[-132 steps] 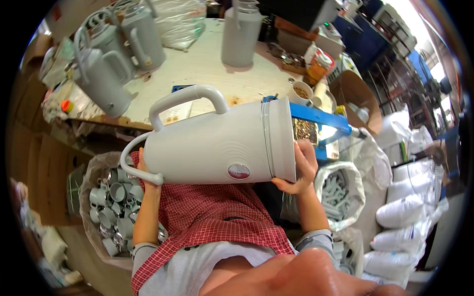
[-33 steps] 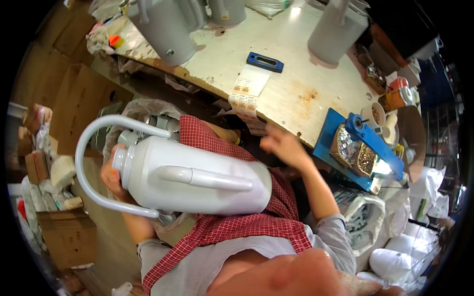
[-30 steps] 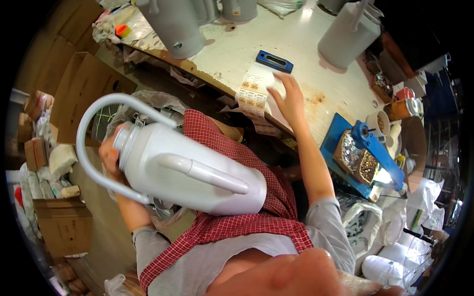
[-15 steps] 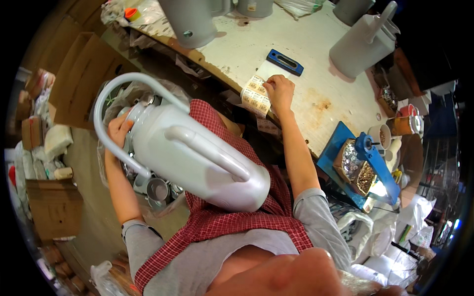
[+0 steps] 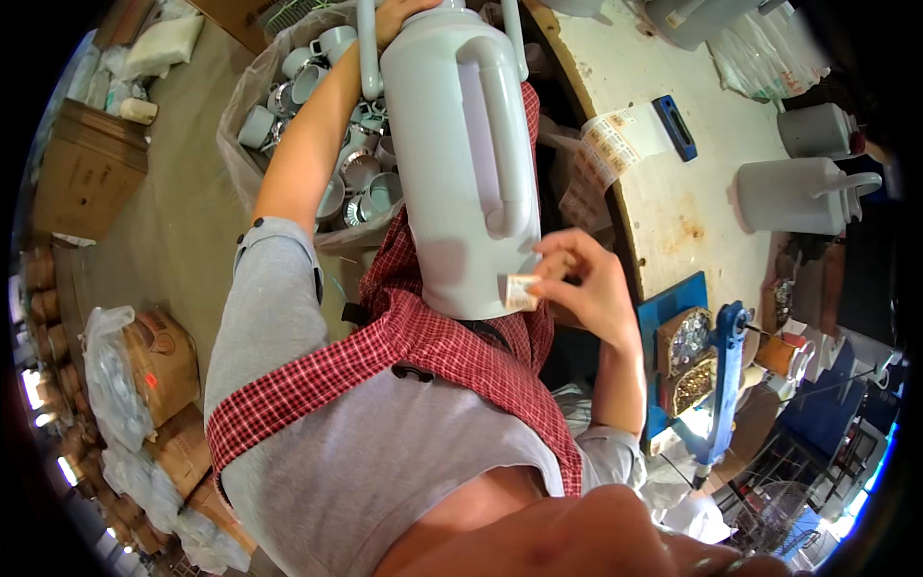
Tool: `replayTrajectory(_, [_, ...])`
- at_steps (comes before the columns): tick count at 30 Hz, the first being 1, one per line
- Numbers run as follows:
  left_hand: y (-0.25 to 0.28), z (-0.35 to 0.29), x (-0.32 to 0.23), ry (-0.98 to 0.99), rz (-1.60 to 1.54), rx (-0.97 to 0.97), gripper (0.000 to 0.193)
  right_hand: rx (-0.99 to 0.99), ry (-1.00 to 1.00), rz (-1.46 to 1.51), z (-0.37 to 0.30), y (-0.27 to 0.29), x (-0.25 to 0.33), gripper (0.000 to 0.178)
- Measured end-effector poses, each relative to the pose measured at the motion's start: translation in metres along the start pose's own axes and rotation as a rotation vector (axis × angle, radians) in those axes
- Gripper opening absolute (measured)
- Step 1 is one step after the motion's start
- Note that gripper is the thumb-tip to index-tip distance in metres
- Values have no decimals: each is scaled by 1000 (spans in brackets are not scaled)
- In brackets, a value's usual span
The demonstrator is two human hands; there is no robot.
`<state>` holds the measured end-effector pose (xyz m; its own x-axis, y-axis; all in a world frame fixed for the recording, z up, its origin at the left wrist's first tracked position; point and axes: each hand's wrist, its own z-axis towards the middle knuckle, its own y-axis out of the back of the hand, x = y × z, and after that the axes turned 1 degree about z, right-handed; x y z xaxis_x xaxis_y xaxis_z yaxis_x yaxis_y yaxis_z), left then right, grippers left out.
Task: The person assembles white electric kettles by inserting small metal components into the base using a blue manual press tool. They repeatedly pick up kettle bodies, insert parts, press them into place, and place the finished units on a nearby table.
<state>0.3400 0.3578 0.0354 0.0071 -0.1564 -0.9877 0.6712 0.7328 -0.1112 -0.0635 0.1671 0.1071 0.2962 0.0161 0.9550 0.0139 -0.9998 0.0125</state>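
Observation:
A grey thermos jug [image 5: 437, 163] with a side handle and a swinging bail lies across my lap, its base toward me. My left hand [image 5: 396, 17] grips its far neck end, partly cut off by the picture's upper edge. Between thumb and fingers, my right hand [image 5: 582, 279] pinches a small pale label [image 5: 521, 291] close against the jug's lower side; I cannot tell whether it is stuck on. The printed label sheet [image 5: 608, 149] hangs over the table's edge, near a blue oblong tool with a slot [image 5: 674, 127].
Left of the jug, a plastic-lined container [image 5: 240, 144] holds many grey cups and metal parts. On the worktable [image 5: 663, 207] stand more grey jugs [image 5: 793, 192]. A blue hand-press fixture [image 5: 716, 385] with trays of small metal parts is at right. Cardboard boxes [image 5: 87, 168] sit on the left.
My right hand has left the label sheet and come to the jug's base with a label. The jug has turned to point more straight away from me, and the view has swung round.

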Motion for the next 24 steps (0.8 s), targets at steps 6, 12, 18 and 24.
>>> replayTrajectory(6, [2, -5, 1, -5, -29, 7, 31, -99, 68, -153, 25, -18, -3, 31])
replayTrajectory(12, [3, -8, 1, -8, -50, 5, 32, -116, 90, -236, 28, -25, 3, 32])
replayTrajectory(18, [-5, -13, -10, -17, -3, -38, 31, -348, 497, -807, 7, -52, -10, 57])
replayTrajectory(24, [-4, -13, -15, -90, 102, -35, 32, -99, 669, -1099, -12, -33, -69, 100])
